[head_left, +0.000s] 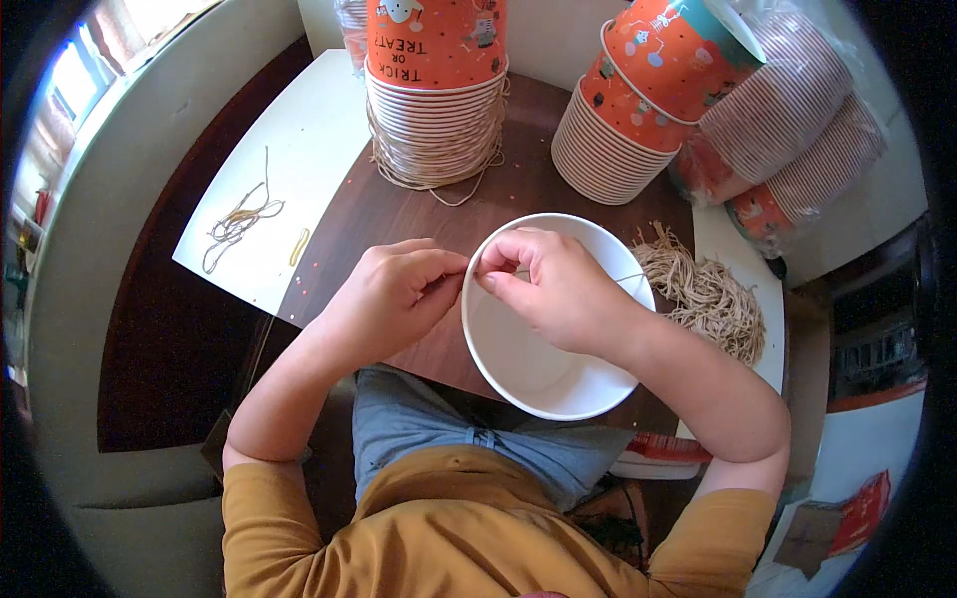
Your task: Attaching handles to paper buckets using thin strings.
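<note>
A paper bucket [543, 369] with a white inside stands mouth up at the table's near edge, before my lap. My left hand [404, 294] is outside its left rim, thumb and fingers pinched together against the wall; what they hold is hidden. My right hand [558, 289] reaches over the mouth, its thumb and forefinger pinched just inside the same stretch of rim, opposite the left fingertips. A thin cord [628, 277] runs from the bucket's right side toward my right hand and passes behind it. The fingers appear closed on its end.
Beige cut cords [708, 299] lie heaped right of the bucket. Behind stand a stack of orange printed buckets [437, 100] with cords hanging round it, and another stack [618, 140]. Bagged buckets [788, 130] are at the far right. Loose cord [239, 224] lies on the white board [319, 130].
</note>
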`<action>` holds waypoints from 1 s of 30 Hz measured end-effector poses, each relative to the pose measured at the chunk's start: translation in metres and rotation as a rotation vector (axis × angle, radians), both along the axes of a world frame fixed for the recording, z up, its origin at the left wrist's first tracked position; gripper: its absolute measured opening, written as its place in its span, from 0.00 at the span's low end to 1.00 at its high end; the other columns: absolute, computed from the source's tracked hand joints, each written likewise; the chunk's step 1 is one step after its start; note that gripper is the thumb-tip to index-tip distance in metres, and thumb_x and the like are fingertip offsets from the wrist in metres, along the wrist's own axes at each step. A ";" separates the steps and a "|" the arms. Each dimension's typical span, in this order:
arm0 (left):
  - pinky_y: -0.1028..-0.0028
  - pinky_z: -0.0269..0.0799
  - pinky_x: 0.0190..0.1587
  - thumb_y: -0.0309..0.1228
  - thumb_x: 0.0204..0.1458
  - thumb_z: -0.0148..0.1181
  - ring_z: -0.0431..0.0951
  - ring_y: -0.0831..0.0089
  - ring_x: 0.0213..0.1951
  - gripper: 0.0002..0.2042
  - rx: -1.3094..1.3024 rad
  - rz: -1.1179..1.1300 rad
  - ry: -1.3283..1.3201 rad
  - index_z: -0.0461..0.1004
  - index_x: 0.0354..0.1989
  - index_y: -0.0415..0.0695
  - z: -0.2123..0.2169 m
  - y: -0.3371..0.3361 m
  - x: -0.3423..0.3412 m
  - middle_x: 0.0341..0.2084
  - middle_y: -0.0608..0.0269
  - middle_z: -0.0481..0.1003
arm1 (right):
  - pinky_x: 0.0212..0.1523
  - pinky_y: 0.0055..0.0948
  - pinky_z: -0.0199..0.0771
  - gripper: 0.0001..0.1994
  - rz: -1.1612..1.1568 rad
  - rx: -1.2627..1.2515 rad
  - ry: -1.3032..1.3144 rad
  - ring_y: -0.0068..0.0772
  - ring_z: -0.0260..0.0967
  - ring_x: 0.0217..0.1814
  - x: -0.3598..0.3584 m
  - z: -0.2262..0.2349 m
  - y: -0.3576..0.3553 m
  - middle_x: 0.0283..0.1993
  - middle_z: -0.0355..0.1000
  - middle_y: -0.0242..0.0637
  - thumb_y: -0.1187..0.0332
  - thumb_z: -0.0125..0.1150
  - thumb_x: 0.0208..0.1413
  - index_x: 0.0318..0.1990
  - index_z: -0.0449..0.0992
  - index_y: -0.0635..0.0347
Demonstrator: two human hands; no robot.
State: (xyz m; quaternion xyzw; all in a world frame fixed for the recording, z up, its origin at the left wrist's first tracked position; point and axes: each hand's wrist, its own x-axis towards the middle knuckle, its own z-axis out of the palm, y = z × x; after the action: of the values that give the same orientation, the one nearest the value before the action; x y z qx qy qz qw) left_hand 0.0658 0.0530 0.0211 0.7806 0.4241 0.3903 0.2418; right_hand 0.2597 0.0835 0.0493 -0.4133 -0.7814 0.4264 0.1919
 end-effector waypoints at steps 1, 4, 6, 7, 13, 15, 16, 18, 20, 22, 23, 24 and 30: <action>0.66 0.73 0.31 0.22 0.46 0.60 0.77 0.55 0.28 0.06 0.038 0.001 0.020 0.76 0.33 0.36 0.000 0.000 0.001 0.23 0.52 0.74 | 0.38 0.22 0.69 0.05 0.014 0.009 -0.009 0.16 0.67 0.35 0.000 0.002 -0.001 0.32 0.72 0.31 0.75 0.53 0.57 0.37 0.75 0.66; 0.66 0.73 0.29 0.22 0.45 0.60 0.76 0.56 0.26 0.05 0.150 0.011 0.068 0.75 0.31 0.37 0.002 -0.002 0.005 0.22 0.53 0.73 | 0.37 0.21 0.68 0.05 -0.004 -0.078 -0.019 0.15 0.66 0.34 -0.002 0.005 -0.002 0.32 0.72 0.31 0.75 0.53 0.57 0.37 0.75 0.67; 0.66 0.72 0.28 0.22 0.44 0.60 0.75 0.56 0.25 0.04 0.149 0.032 0.059 0.75 0.29 0.37 -0.001 -0.003 0.006 0.22 0.53 0.72 | 0.36 0.21 0.68 0.06 -0.014 -0.123 -0.006 0.15 0.66 0.34 -0.002 0.005 -0.002 0.32 0.72 0.31 0.75 0.53 0.57 0.37 0.75 0.67; 0.67 0.72 0.28 0.22 0.44 0.60 0.75 0.57 0.24 0.03 0.149 0.054 0.051 0.74 0.28 0.38 -0.003 -0.003 0.006 0.22 0.54 0.72 | 0.35 0.20 0.68 0.06 -0.023 -0.168 0.008 0.15 0.66 0.34 -0.002 0.005 -0.002 0.33 0.73 0.31 0.75 0.53 0.57 0.37 0.75 0.67; 0.77 0.67 0.27 0.20 0.48 0.53 0.72 0.76 0.23 0.02 -0.178 0.145 -0.197 0.72 0.28 0.37 -0.019 -0.010 -0.005 0.22 0.63 0.72 | 0.35 0.22 0.68 0.12 -0.039 -0.079 -0.137 0.16 0.66 0.33 0.014 0.022 -0.007 0.33 0.73 0.33 0.68 0.58 0.55 0.43 0.75 0.66; 0.79 0.66 0.29 0.20 0.49 0.51 0.70 0.79 0.25 0.03 -0.322 0.083 -0.425 0.72 0.28 0.37 -0.027 -0.011 -0.013 0.24 0.64 0.73 | 0.42 0.35 0.73 0.16 -0.020 -0.029 -0.151 0.39 0.75 0.38 0.019 0.031 -0.014 0.34 0.76 0.48 0.63 0.61 0.52 0.42 0.74 0.68; 0.81 0.65 0.31 0.20 0.50 0.49 0.69 0.82 0.27 0.04 -0.465 0.019 -0.652 0.71 0.29 0.37 -0.029 -0.012 -0.019 0.26 0.65 0.73 | 0.43 0.35 0.72 0.21 -0.001 -0.028 -0.192 0.40 0.75 0.39 0.022 0.038 -0.019 0.36 0.75 0.49 0.60 0.63 0.51 0.46 0.72 0.67; 0.82 0.64 0.33 0.21 0.52 0.47 0.69 0.82 0.28 0.05 -0.467 -0.079 -0.716 0.70 0.29 0.38 -0.025 -0.013 -0.025 0.31 0.61 0.74 | 0.44 0.37 0.72 0.31 0.057 0.031 -0.271 0.44 0.73 0.42 0.028 0.053 -0.032 0.41 0.73 0.50 0.54 0.67 0.47 0.53 0.66 0.66; 0.83 0.64 0.33 0.22 0.52 0.46 0.69 0.83 0.28 0.05 -0.588 -0.066 -0.934 0.70 0.29 0.40 -0.022 -0.020 -0.025 0.33 0.59 0.73 | 0.41 0.37 0.73 0.41 0.137 0.280 -0.273 0.45 0.72 0.41 0.033 0.057 -0.058 0.44 0.70 0.49 0.50 0.69 0.43 0.59 0.59 0.67; 0.82 0.66 0.34 0.23 0.54 0.45 0.71 0.83 0.29 0.06 -0.573 -0.138 -0.938 0.70 0.31 0.40 -0.021 -0.022 -0.022 0.38 0.54 0.75 | 0.35 0.35 0.72 0.44 0.146 0.505 -0.415 0.46 0.72 0.36 0.029 0.053 -0.082 0.38 0.69 0.46 0.54 0.74 0.37 0.61 0.59 0.64; 0.81 0.67 0.35 0.23 0.55 0.45 0.72 0.82 0.30 0.05 -0.586 -0.225 -1.007 0.69 0.32 0.41 -0.019 -0.023 -0.018 0.41 0.51 0.74 | 0.33 0.37 0.71 0.36 0.166 0.519 -0.435 0.44 0.71 0.33 0.027 0.050 -0.088 0.35 0.69 0.45 0.61 0.72 0.39 0.56 0.63 0.65; 0.80 0.68 0.36 0.23 0.56 0.45 0.73 0.81 0.31 0.05 -0.599 -0.314 -1.075 0.69 0.33 0.41 -0.018 -0.023 -0.015 0.44 0.48 0.74 | 0.33 0.37 0.71 0.36 0.162 0.520 -0.439 0.44 0.71 0.33 0.028 0.044 -0.087 0.35 0.69 0.45 0.61 0.72 0.39 0.56 0.63 0.65; 0.80 0.71 0.37 0.26 0.60 0.51 0.74 0.81 0.33 0.06 -0.486 -0.259 -0.883 0.72 0.39 0.37 -0.015 -0.023 0.003 0.32 0.62 0.77 | 0.30 0.34 0.70 0.09 0.089 0.860 -0.434 0.38 0.68 0.30 0.039 0.020 -0.062 0.30 0.66 0.37 0.72 0.54 0.46 0.37 0.72 0.61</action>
State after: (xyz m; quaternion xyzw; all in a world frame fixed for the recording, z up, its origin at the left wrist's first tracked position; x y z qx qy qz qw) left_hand 0.0683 0.0299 0.0057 0.5090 0.2603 0.5393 0.6183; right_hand 0.2990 0.0219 0.0697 -0.3419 -0.9258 -0.0234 0.1596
